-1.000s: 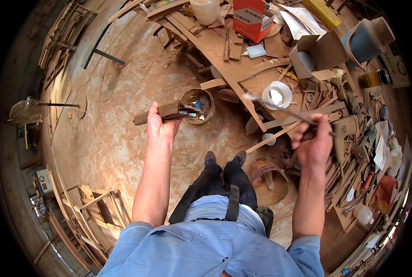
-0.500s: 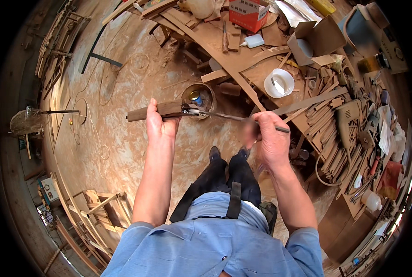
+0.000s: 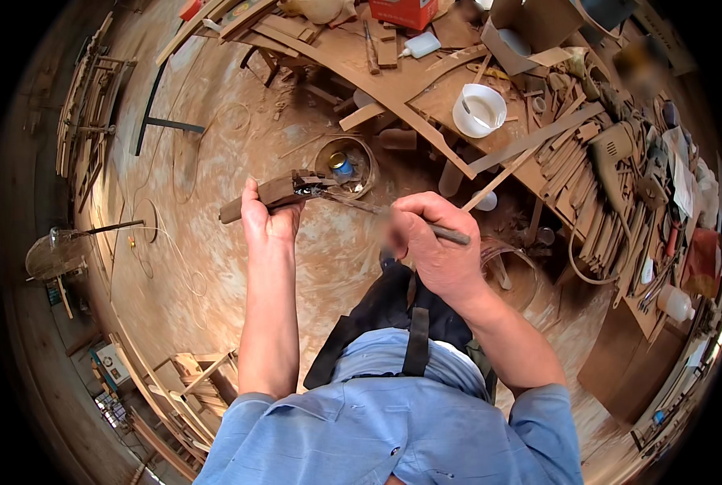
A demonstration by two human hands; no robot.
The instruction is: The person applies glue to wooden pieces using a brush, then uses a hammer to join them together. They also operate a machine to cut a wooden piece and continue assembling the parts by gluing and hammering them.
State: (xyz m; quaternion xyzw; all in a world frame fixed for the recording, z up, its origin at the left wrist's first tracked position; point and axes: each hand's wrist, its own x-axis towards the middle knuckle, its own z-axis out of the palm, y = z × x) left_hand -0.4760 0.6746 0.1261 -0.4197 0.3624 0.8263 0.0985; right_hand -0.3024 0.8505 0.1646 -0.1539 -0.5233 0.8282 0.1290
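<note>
My left hand (image 3: 274,218) is closed around a dark brown piece of wood (image 3: 276,191), thumb up along its near side. The wood's right end looks darker, notched and shiny in places. My right hand (image 3: 446,250) grips a thin, brush-like tool; its dark round handle (image 3: 451,235) sticks out past the fingers. The tool's slender front part (image 3: 353,202) points left to the dark end of the wood. Whether its tip ends in bristles is too small to tell. Part of the right fingers is blurred.
A round tub (image 3: 369,182) with a blue can (image 3: 341,164) stands on the floor beyond the wood. On the cluttered workbench at right are a white bowl (image 3: 479,117), a power drill (image 3: 614,149), wood strips (image 3: 573,174) and a glue bottle (image 3: 422,44). A fan (image 3: 54,252) stands at far left.
My right hand has moved left and slightly down with the tool, nearer to the wood. The left hand has shifted slightly left and tilted the wood, its right end higher.
</note>
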